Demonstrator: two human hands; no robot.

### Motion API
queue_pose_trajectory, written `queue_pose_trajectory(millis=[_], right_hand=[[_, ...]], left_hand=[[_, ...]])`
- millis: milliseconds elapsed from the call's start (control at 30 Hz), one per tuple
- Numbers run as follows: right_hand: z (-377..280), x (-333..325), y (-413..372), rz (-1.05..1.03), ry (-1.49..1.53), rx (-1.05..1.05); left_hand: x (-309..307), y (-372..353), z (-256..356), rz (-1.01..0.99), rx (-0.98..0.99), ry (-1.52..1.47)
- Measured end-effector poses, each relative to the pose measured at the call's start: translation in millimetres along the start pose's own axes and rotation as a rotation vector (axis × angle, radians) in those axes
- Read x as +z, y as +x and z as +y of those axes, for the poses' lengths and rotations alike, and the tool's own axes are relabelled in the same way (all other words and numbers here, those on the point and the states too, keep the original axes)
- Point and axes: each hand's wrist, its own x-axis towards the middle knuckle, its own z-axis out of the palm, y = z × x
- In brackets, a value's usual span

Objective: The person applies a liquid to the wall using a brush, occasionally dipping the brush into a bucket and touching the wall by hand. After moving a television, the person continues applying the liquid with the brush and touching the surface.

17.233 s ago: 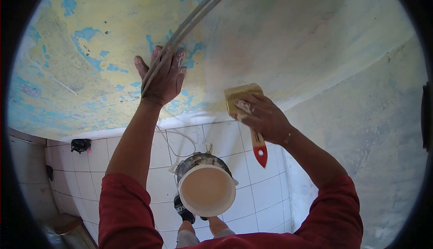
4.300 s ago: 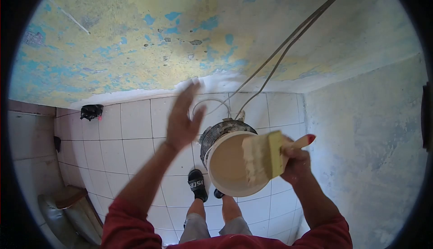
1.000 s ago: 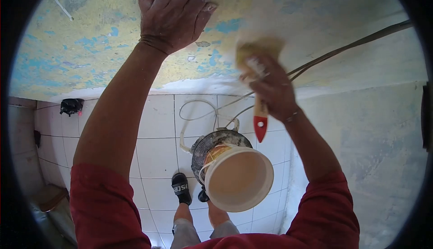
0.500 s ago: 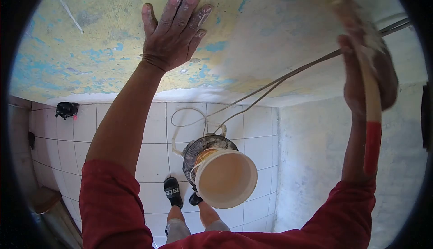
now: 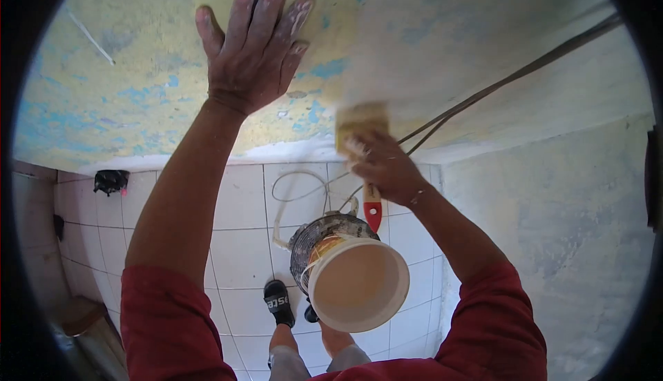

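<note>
The wide, flat brush with pale yellowish bristles and a wooden handle ending in a red tip [image 5: 373, 216] is in the person's right hand [image 5: 388, 168], low on the patchy yellow and blue wall [image 5: 173, 70], where the surface turns pale and greyish. The fingers wrap the head of the brush at the base of the bristles; the blurred bristles extend past them toward the wall, while the handle runs out below the palm, its red end free and pointing down toward the floor. Exactly how the thumb grips is too blurred to tell. The left hand [image 5: 252, 50], whitish smears on its fingers, is spread flat on the wall, up and to the left of the brush, and holds nothing. Two thin grey-brown cables [image 5: 514, 76] cross in front of the wall just beside the brush. Below the hands, a round white plastic bucket holding pale beige liquid [image 5: 358, 285] overlaps, in this view, a dark, stained round container [image 5: 318, 237] above the white tiled floor [image 5: 238, 257]; the brush is outside the bucket, its red tip near the rim in view.
</note>
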Motion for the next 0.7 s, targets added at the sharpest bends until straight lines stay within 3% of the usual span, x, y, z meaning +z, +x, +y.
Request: queue_pose_trajectory(millis=[67, 133, 167, 200, 233, 267, 300, 367, 400, 433, 467, 533, 567, 633, 667, 700], right_hand=[[0, -6, 0, -0.125, 0.096, 0.02], [7, -52, 13, -0.075, 0.035, -0.012], [9, -85, 24, -0.036, -0.005, -0.038], [9, -119, 36, 0.049, 0.115, 0.082], [10, -161, 48, 0.08, -0.029, 0.019], [7, -199, 54, 0.152, 0.167, 0.131], [-4, -243, 66, 0.177, -0.078, 0.045], [-9, -306, 74, 0.302, -0.011, 0.005], [-14, -336, 81, 0.371, -0.288, -0.157], [-14, -353, 83, 0.456, -0.342, -0.22], [-15, -365, 85, 0.531, -0.191, -0.204], [0, -376, 83, 0.617, -0.111, -0.407], [3, -374, 85, 0.623, -0.106, -0.405], [8, -357, 90, 0.641, 0.242, -0.443], [4, -338, 89, 0.652, 0.251, -0.437], [-4, -313, 84, 0.717, 0.343, -0.199]], left_hand=[[-11, 2, 1, 0.003, 0.017, -0.005], [-25, 6, 1, -0.272, -0.011, -0.069], [-29, 4, -2, -0.257, -0.012, -0.056], [-34, 0, -6, -0.267, 0.022, -0.134], [-41, 4, -12, -0.281, 0.058, -0.214], [-52, 16, -20, -0.276, 0.06, -0.208], [-63, 31, -30, -0.26, 0.117, -0.208], [-83, 70, -45, -0.205, 0.173, -0.155], [-86, 97, -56, -0.124, 0.173, -0.148], [-90, 122, -64, -0.047, 0.173, -0.143], [-99, 150, -67, -0.059, 0.173, -0.146], [-112, 199, -71, -0.04, 0.105, -0.018], [-113, 206, -73, -0.045, 0.111, -0.015], [-110, 214, -74, 0.002, 0.167, 0.145], [-108, 214, -74, -0.007, 0.18, 0.145], [-105, 213, -74, 0.041, 0.179, 0.17]])
